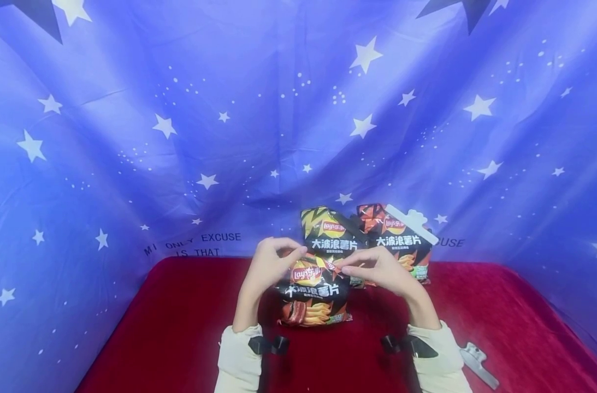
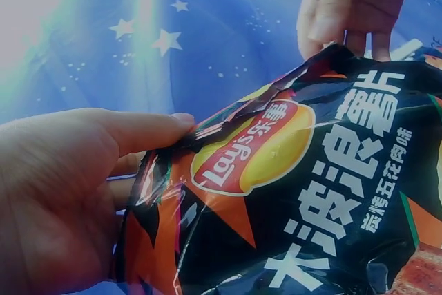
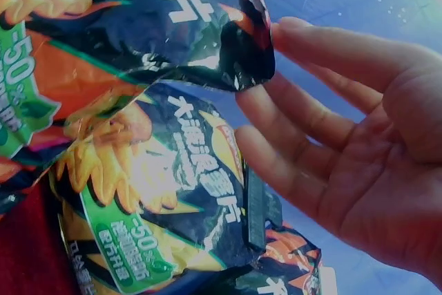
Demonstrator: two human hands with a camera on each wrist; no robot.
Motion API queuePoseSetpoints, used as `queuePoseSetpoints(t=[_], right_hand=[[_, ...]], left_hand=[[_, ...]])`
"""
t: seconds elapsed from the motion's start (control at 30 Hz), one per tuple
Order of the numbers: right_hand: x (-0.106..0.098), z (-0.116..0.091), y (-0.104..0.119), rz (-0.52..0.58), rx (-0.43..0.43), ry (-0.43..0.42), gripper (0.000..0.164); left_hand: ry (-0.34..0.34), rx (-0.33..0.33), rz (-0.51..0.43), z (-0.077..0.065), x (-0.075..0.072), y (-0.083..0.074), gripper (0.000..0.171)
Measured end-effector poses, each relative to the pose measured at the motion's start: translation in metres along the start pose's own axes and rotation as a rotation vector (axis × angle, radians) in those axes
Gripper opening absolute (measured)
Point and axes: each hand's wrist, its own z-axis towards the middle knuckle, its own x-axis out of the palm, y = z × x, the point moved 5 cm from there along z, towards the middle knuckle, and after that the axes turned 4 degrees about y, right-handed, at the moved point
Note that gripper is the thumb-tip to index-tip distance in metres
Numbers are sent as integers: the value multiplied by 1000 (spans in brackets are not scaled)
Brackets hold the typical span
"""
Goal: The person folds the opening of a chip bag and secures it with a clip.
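Observation:
A black and orange Lay's chip bag stands upright at the middle of the red table. My left hand pinches its upper left corner, thumb along the top edge and fingers behind, as the left wrist view shows up close. At the upper right corner, my right hand has its thumb at the edge and its fingers behind the film. The bag's top edge looks folded over in the left wrist view.
Behind stand a yellow-green chip bag with a black clip and a red chip bag with a white clip. A silver clip lies right of my right sleeve. A blue starry cloth hangs behind the red table.

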Motion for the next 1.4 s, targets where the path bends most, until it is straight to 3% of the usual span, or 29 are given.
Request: queuePoseSetpoints(t=[0.37,0.63,0.9,1.17,1.4], right_hand=[[6,3,4,71,79,-79,11],[11,5,-1,122,208,-80,23],[12,4,-2,201,270,-60,25],[13,5,-1,184,232,-56,23],[13,7,1,152,183,-93,19]], left_hand=[[17,22,10,0,-1,-5,8],[-8,44,36,2,0,-5,5],[-5,54,71,0,-1,-8,4],[14,65,61,0,0,-11,5],[-26,39,188,-2,-2,-14,7]])
